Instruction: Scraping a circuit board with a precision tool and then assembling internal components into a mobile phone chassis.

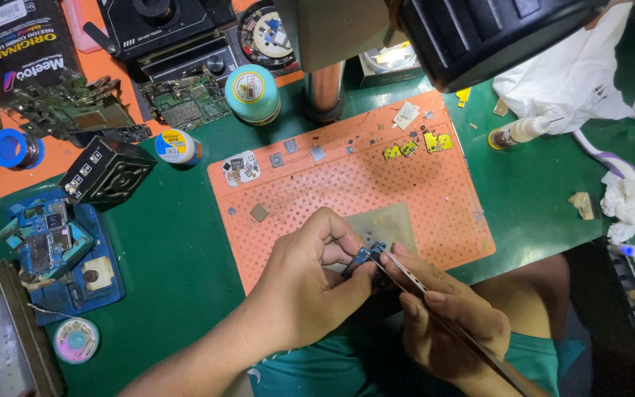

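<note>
A green bench mat point(170, 257) is lying under everything, and just beyond both hands an orange perforated work mat point(435, 198) is resting on it, with a grey square pad point(387, 224) directly ahead of the fingertips. Overhead and farther away, a microscope head point(472, 29) is hanging on its steel column point(323, 88). Well out past the left hand, a teal round jar point(253, 92) is standing, and to that hand's outer side a blue board holder point(60, 257) is sitting with a solder-wick spool point(76, 340) nearer the body.

The left hand point(306, 283) is curling closed, thumb and fingers pinching a small blue circuit part point(367, 255) at its near end. The right hand point(450, 316) is closing around metal tweezers point(406, 276), gripping them like a pen.

Key relation: the part is lying between the two hands, touching the left fingertips and just ahead and inward of the right hand. The long axis of the tweezers is running from the right wrist diagonally up and inward, tips meeting the part. The left hand is the nearer one, since it is bearing the part itself. Small loose chips point(317, 153) are lying well beyond both hands.
</note>
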